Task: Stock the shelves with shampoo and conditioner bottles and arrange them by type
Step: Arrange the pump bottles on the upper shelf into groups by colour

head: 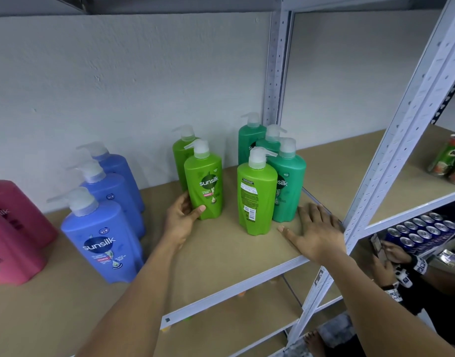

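- Lime-green pump bottle (203, 181), "sunsilk" label facing out, upright, spout pointing left, on the brown shelf board (221, 256); left hand (181, 215) grips its base, thumb across the front.
- Second lime bottle (256, 199), upright, back label and barcode outward, just to its right.
- Right hand (316, 228), fingers spread flat on the board, holding nothing.
- Teal bottles (289, 186) behind; blue bottles (102, 240), "sunsilk", at left; pale wall (118, 86) beyond.

Left hand (182, 212) grips a light-green bottle (203, 186); right hand (316, 231) rests flat on the shelf (221, 253).
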Motion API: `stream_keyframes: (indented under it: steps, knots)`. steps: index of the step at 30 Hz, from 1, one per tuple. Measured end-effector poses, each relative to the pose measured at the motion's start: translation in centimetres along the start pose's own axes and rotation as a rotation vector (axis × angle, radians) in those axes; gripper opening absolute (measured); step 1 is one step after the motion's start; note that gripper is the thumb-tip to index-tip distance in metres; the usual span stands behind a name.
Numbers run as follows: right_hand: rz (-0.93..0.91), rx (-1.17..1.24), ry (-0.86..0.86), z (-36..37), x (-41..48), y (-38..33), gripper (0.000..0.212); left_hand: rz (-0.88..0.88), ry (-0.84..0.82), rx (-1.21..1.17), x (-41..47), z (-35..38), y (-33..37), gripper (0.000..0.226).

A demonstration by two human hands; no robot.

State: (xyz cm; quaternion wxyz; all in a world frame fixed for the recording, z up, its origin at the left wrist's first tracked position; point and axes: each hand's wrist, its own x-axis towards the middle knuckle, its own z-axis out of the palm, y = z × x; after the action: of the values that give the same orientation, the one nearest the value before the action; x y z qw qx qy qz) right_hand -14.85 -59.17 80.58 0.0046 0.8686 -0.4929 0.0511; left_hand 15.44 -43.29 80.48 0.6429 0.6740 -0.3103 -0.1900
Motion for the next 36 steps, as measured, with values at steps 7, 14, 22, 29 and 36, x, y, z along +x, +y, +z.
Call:
stream_keyframes:
  steps: [7, 14, 22, 29, 36]
  knots:
    - [0.012, 0.0, 0.017, 0.0, -0.1, 0.0, 0.102, 0.03, -0.06, 0.078, -0.3, 0.8, 0.7, 0.065]
    - [0.008, -0.002, 0.02, 0.0, -0.1, -0.1, 0.101, 0.027, -0.04, 0.082, -0.3, 0.4, 0.6, 0.056]
    - [0.0, 0.01, 0.006, -0.3, -0.2, 0.0, 0.104, -0.007, -0.08, -0.01, -0.3, -0.2, 0.9, 0.057]
    - [-0.001, 0.009, 0.02, -0.1, -0.2, -0.1, 0.096, -0.006, -0.086, -0.016, -0.4, -0.3, 0.8, 0.055]
    - [0.0, 0.017, 0.024, 0.0, -0.2, -0.1, 0.095, -0.003, -0.093, -0.002, -0.3, -0.4, 0.6, 0.054]
